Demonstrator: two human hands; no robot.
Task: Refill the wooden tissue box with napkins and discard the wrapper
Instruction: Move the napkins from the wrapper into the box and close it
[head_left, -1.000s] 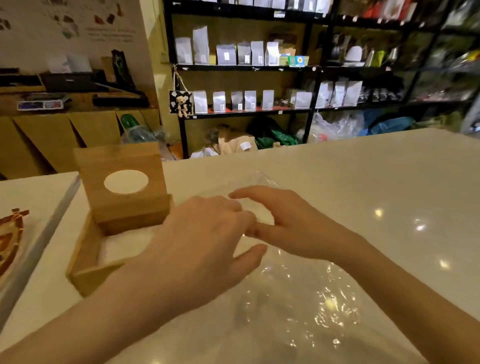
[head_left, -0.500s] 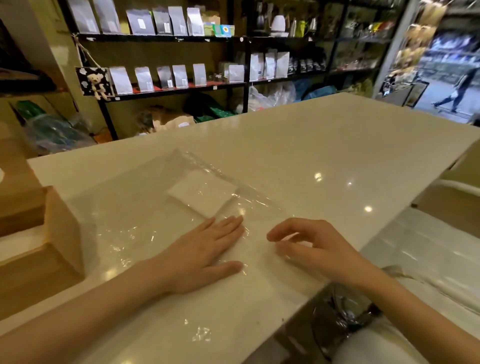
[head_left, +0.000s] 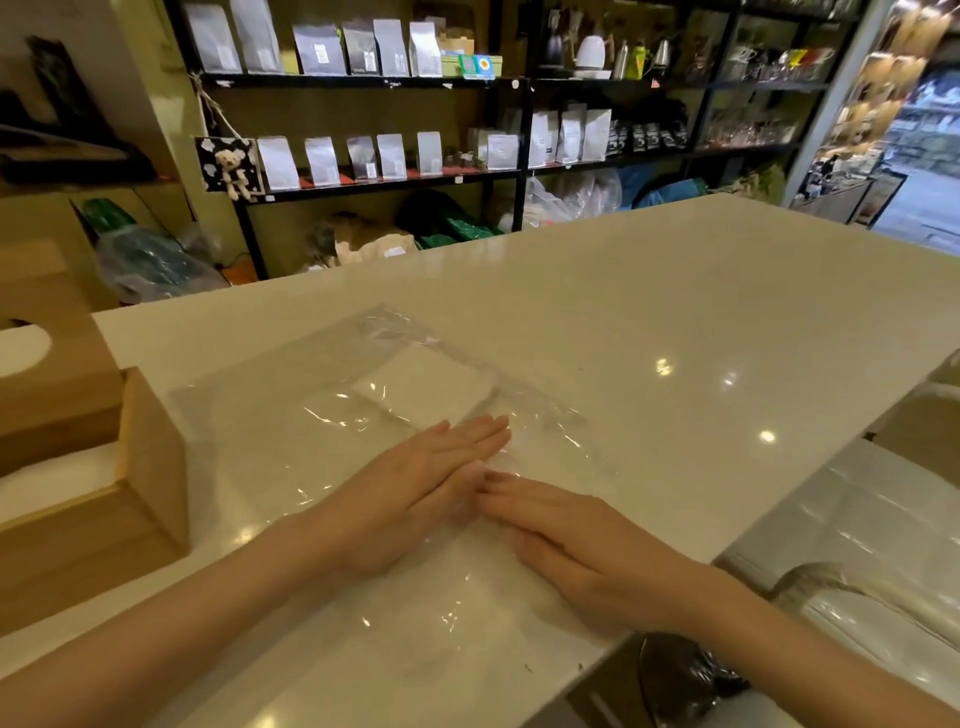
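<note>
Both the left hand and right hand lie flat, fingers spread, grasping nothing, pressing the clear wrapper onto a glossy white counter. The wooden tissue box sits open at the left edge. Black shelves of pouches line the room behind.

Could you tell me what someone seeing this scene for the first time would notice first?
Most likely the two bare hands pressed flat, left hand and right hand, fingertips meeting on a clear plastic wrapper spread across the white counter. A white napkin shows through the wrapper just beyond the fingers. The open wooden tissue box sits at the left edge.
</note>
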